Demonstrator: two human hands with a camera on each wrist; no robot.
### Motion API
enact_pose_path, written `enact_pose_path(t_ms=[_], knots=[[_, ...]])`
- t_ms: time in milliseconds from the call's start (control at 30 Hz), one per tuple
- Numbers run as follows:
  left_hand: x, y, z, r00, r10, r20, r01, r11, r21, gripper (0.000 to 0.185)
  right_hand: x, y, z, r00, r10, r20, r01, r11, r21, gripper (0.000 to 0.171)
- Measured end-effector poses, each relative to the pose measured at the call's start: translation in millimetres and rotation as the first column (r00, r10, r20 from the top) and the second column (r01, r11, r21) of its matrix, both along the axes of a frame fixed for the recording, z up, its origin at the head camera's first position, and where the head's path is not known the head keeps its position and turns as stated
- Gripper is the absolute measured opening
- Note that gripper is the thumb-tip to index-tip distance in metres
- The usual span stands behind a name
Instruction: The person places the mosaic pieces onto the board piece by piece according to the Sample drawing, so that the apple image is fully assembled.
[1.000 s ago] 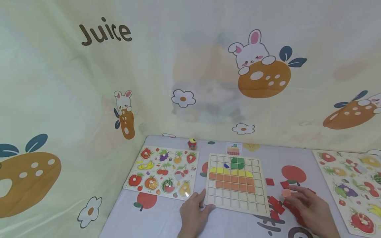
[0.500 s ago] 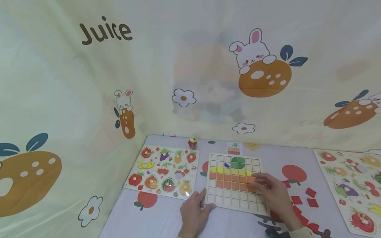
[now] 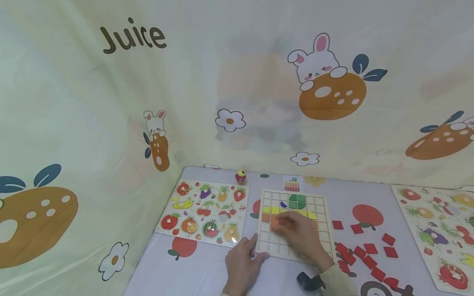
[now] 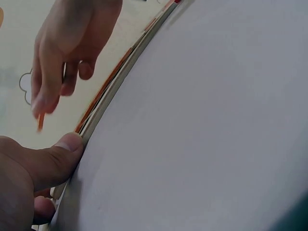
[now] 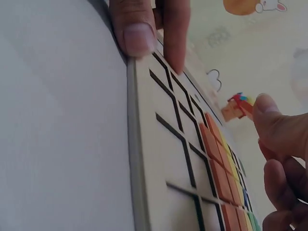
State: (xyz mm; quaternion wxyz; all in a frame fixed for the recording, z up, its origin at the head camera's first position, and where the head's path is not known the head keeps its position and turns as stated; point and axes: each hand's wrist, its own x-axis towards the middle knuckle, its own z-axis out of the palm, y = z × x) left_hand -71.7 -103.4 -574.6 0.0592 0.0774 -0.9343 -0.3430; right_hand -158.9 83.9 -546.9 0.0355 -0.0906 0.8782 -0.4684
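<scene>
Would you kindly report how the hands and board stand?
Left hand holding board at corner. Right hand pinching orange tile above it. Red tiles at right, seemingly not blocking.

The white surface (image 3: 200, 271), printed with fruit, carries a wooden grid board (image 3: 273, 246), loose red tiles (image 3: 370, 248) right of it, a left fruit puzzle (image 3: 196, 215), a right fruit puzzle (image 3: 429, 218) and, farther back, a picture card (image 3: 293, 183) and red-and-yellow figurine (image 3: 240, 177).

Pale cream hangings (image 3: 192, 78) enclose the left and far sides, printed with rabbits (image 3: 318, 68), white flowers (image 3: 230, 121) and brown lettering (image 3: 135, 36) (it reads "Juice"). A lilac-white cloth (image 3: 200, 271) printed with red fruit (image 3: 366, 216) meets their foot under soft light.
</scene>
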Motion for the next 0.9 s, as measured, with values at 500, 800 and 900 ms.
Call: enact_pose_path(t_ms=[500, 800, 900], knots=[[-1.3, 1, 1.2, 0.999, 0.008, 0.040, -0.009, 1.000, 0.018, 0.065, -1.8, -29, -10.9, 0.998, 0.031, -0.062, -0.015, 0.969, 0.247, 0.027], [-0.7, 1, 2.2, 0.998, 0.005, 0.066, -0.007, 1.000, 0.025, 0.066, -4.3, -33, -8.6, 0.997, 0.030, -0.071, -0.009, 0.959, 0.285, 0.028], [-0.8, 1, 3.8, 0.997, 0.008, 0.073, -0.010, 0.999, 0.032, 0.066, -5.6, -34, -9.4, 0.996, 0.034, -0.082, -0.008, 0.955, 0.295, 0.025]])
